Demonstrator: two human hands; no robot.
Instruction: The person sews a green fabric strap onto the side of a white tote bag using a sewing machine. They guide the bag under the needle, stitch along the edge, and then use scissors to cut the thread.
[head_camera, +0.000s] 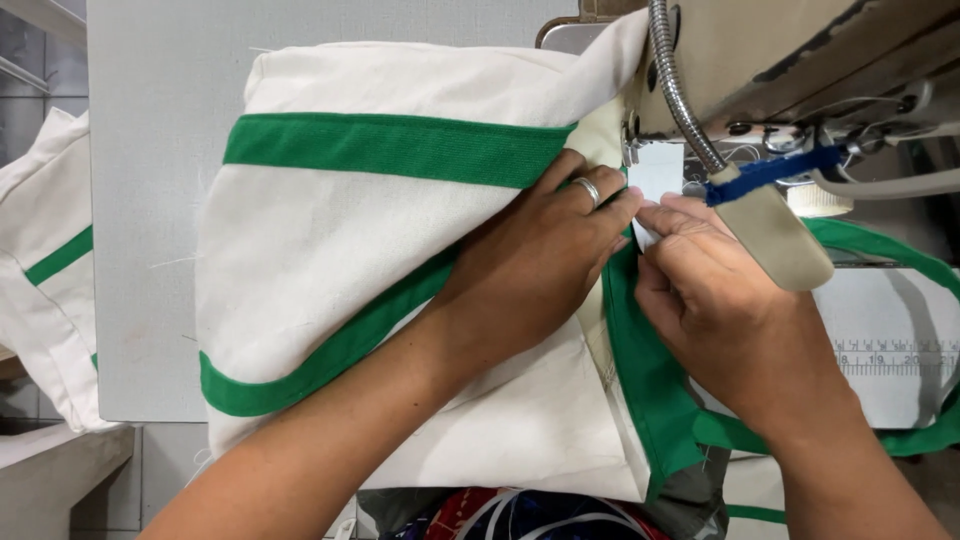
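Together we press the cream bag (330, 250) flat on the counter (150, 200) at the sewing machine (760, 50): left hand (530, 270) with fingers spread on cloth, right hand (710, 300) with fingers pinched on a white label (655, 175).

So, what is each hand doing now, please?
Left hand: pressing flat on the cream bag.
Right hand: pinching a small white label.
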